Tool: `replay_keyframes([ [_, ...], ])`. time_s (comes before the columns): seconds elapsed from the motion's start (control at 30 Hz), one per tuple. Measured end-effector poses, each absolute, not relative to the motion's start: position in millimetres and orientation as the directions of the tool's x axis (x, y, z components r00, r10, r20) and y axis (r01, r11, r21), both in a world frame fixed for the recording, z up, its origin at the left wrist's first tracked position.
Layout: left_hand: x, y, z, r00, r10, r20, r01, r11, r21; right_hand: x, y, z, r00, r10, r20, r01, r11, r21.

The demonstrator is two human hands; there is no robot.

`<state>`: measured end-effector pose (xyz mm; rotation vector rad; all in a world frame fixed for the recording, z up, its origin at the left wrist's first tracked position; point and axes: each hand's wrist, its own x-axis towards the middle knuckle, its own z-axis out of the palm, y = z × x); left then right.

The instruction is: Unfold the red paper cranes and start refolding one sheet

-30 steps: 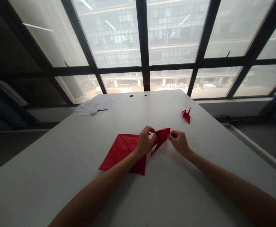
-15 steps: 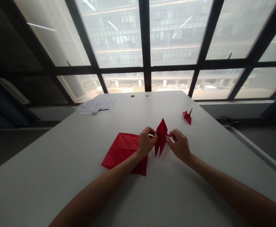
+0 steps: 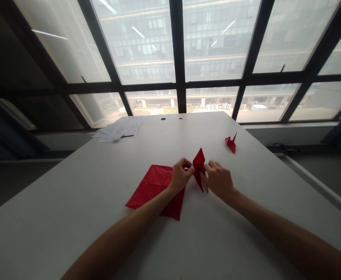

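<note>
- Folded red paper piece (image 3: pixel 199 158): between the two hands, near the middle of the bench (image 3: pixel 217 245); one point directed at the far side, two narrow points toward the person. Whether it touches the bench, cannot tell.
- Left hand (image 3: pixel 182 173): thumb and forefinger pinching the piece's left edge.
- Right hand (image 3: pixel 218 179): fingers bent, pinching the piece's right side, thumb low against it.
- Creased red sheet (image 3: pixel 151 182): opened out, left of the folded piece; left forearm crosses over it, hiding part.
- Small red paper crane (image 3: pixel 231 144): farther off to the right, well apart from both hands, one thin point upward.
- Loose white papers (image 3: pixel 120 127): overlapping, far left of the bench, dark slim object (image 3: pixel 127 136) on top.
- Dark-framed windows (image 3: pixel 213 42) beyond the bench's far edge; building outside.
</note>
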<state>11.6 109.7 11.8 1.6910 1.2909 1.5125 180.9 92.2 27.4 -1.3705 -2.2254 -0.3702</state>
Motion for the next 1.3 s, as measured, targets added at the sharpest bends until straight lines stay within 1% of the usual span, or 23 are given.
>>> replay_keyframes([
  [0.13,12.4,109.4,11.7,-0.074,0.893,0.444,0.298,-0.405,0.864,179.4,92.1,26.0,-0.366,0.756,0.542,0.893,0.449,-0.023],
  [0.2,12.8,109.2,12.1,-0.084,0.904,0.42,0.262,-0.386,0.884,179.5,92.7,25.7,-0.339,0.762,0.552,0.899,0.436,-0.05],
  [0.27,12.1,109.9,12.1,-0.105,0.922,0.373,0.198,-0.348,0.916,180.6,94.7,25.0,-0.263,0.783,0.563,0.899,0.411,-0.152],
  [0.33,10.4,111.5,11.2,-0.12,0.939,0.321,0.133,-0.305,0.943,182.5,98.7,23.2,-0.146,0.817,0.558,0.861,0.382,-0.335],
  [0.4,8.0,113.4,9.6,-0.122,0.951,0.283,0.089,-0.274,0.958,184.6,104.5,19.9,-0.039,0.849,0.526,0.752,0.372,-0.544],
  [0.47,5.9,115.3,7.8,-0.129,0.962,0.242,0.037,-0.239,0.97,186.5,110.9,15.9,0.019,0.874,0.486,0.574,0.388,-0.721],
  [0.5,5.1,116.2,6.9,-0.133,0.966,0.222,0.011,-0.223,0.975,187.3,113.9,13.8,0.039,0.887,0.461,0.473,0.39,-0.79],
  [0.53,4.4,116.9,6.1,-0.136,0.969,0.204,-0.014,-0.208,0.978,187.9,116.5,11.9,0.054,0.903,0.427,0.372,0.378,-0.848],
  [0.6,3.8,118.0,4.9,-0.133,0.976,0.173,-0.062,-0.182,0.981,188.7,120.1,8.7,0.065,0.947,0.316,0.184,0.3,-0.936],
  [0.67,3.8,118.8,4.0,-0.114,0.982,0.149,-0.105,-0.161,0.981,189.0,121.9,6.5,0.04,0.978,0.203,0.063,0.201,-0.978],
  [0.73,4.0,119.2,3.2,-0.089,0.987,0.135,-0.141,-0.146,0.979,189.3,122.7,5.0,0.009,0.988,0.152,0.023,0.152,-0.988],
  [0.87,4.0,119.7,2.1,-0.06,0.99,0.13,-0.173,-0.138,0.975,192.3,125.0,1.9,0.003,0.986,0.166,0.059,0.166,-0.984],
  [0.93,3.6,119.7,2.3,-0.06,0.989,0.137,-0.169,-0.145,0.975,195.1,126.4,0.6,-0.024,0.979,0.204,0.109,0.206,-0.973],
  [1.0,3.5,119.4,3.3,-0.068,0.986,0.149,-0.156,-0.158,0.975,197.5,126.3,0.6,-0.056,0.956,0.288,0.211,0.293,-0.933],
  [1.07,3.8,118.7,4.6,-0.075,0.983,0.165,-0.134,-0.174,0.976,198.5,123.7,3.1,-0.075,0.9,0.428,0.375,0.424,-0.825],
  [1.13,4.5,118.1,5.7,-0.071,0.981,0.183,-0.11,-0.19,0.976,197.5,118.4,7.8,-0.122,0.818,0.562,0.54,0.53,-0.654],
  [1.17,4.9,117.9,6.0,-0.065,0.979,0.192,-0.099,-0.197,0.975,196.3,115.3,10.5,-0.162,0.782,0.602,0.605,0.561,-0.565],
  [1.23,5.6,117.8,6.1,-0.055,0.976,0.209,-0.078,-0.213,0.974,193.3,109.6,15.2,-0.226,0.751,0.621,0.695,0.571,-0.437],
  [1.3,6.2,118.0,5.9,-0.05,0.973,0.226,-0.056,-0.228,0.972,190.9,106.8,17.2,-0.231,0.762,0.605,0.76,0.529,-0.377],
])
